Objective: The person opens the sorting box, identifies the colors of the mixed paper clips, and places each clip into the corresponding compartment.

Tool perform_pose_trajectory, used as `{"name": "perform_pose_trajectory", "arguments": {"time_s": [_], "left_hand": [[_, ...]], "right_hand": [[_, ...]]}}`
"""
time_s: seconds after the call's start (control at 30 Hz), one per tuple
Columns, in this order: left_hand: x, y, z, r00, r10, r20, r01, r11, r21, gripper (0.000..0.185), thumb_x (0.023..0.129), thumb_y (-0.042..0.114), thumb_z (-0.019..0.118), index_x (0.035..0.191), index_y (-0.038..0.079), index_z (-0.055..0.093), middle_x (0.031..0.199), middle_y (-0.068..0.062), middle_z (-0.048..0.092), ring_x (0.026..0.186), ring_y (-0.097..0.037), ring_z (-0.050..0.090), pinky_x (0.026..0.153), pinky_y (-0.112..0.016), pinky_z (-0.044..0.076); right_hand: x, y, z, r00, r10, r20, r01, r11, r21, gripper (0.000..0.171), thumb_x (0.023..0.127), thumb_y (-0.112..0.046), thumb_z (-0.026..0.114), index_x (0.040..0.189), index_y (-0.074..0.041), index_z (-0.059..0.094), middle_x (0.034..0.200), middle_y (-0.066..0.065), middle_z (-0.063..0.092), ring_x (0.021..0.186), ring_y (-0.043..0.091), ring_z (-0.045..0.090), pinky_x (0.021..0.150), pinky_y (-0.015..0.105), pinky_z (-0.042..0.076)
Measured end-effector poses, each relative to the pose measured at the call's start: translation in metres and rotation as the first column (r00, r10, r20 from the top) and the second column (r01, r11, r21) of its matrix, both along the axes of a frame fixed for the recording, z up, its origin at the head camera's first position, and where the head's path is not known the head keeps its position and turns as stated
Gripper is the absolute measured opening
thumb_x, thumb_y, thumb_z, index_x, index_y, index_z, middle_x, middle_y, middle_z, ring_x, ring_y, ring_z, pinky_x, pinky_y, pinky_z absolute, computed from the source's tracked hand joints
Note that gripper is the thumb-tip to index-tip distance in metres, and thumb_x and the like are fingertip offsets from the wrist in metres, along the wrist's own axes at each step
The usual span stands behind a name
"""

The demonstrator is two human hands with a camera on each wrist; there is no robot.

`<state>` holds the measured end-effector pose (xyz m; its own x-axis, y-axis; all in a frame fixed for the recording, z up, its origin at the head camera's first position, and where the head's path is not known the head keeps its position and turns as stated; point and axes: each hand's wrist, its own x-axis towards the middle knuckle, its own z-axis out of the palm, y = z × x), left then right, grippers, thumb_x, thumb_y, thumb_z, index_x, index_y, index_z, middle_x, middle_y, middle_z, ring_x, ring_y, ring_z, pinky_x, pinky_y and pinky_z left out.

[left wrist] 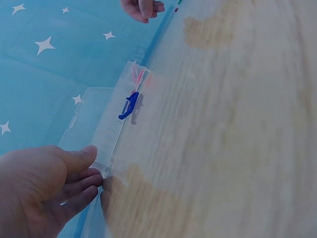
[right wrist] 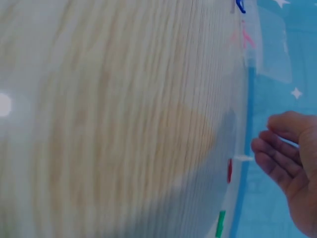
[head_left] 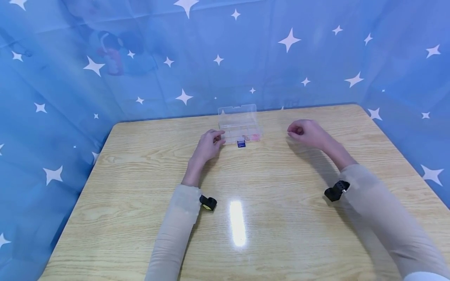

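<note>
A clear plastic box (head_left: 242, 132) with its lid raised stands near the table's back edge. My left hand (head_left: 208, 145) is at its left end, thumb above and fingers at the side in the left wrist view, holding that end. Small pink pieces (head_left: 254, 137) lie in the box's right part. At its front edge is a small blue bracket-shaped piece (left wrist: 129, 105), its exact kind unclear. My right hand (head_left: 307, 133) hovers over the table right of the box, fingers loosely curled, no held thing visible. Close to it, the right wrist view shows a small red piece (right wrist: 229, 170) and a green piece (right wrist: 220, 224).
The wood-grain table (head_left: 267, 187) carries a bright light reflection in its middle. A blue curtain (head_left: 197, 47) with white stars hangs right behind the box and along both sides. Black wrist cameras (head_left: 208, 202) sit on both sleeves.
</note>
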<state>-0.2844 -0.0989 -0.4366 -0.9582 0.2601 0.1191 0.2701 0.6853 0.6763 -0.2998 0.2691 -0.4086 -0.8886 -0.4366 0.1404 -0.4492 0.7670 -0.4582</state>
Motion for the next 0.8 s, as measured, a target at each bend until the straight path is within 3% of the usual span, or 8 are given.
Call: {"name": "perform_pose_trajectory", "arguments": {"time_s": [0.37,0.8], "left_hand": [[-0.002,0.000,-0.002,1.000,0.004,0.020,-0.004,1.000,-0.005,0.040,0.101,0.012,0.063,0.140,0.004,0.059,0.122,-0.014,0.062,0.109,-0.026,0.061,0.094,-0.035,0.052],[-0.002,0.000,-0.002,1.000,0.000,0.031,0.000,1.000,0.001,0.039,0.102,0.013,0.063,0.140,0.005,0.060,0.123,-0.014,0.061,0.110,-0.026,0.060,0.095,-0.036,0.052]], "right_hand": [[0.004,0.026,-0.002,0.994,-0.050,0.096,0.047,0.998,0.033,0.017,0.098,-0.004,0.063,0.110,0.005,0.068,0.094,0.015,0.069,0.085,0.029,0.066,0.070,0.039,0.053],[0.005,0.047,-0.005,0.988,-0.072,0.139,0.059,0.994,0.095,0.013,0.095,-0.006,0.066,0.104,0.003,0.069,0.090,0.011,0.069,0.077,0.023,0.061,0.065,0.035,0.048]]}}
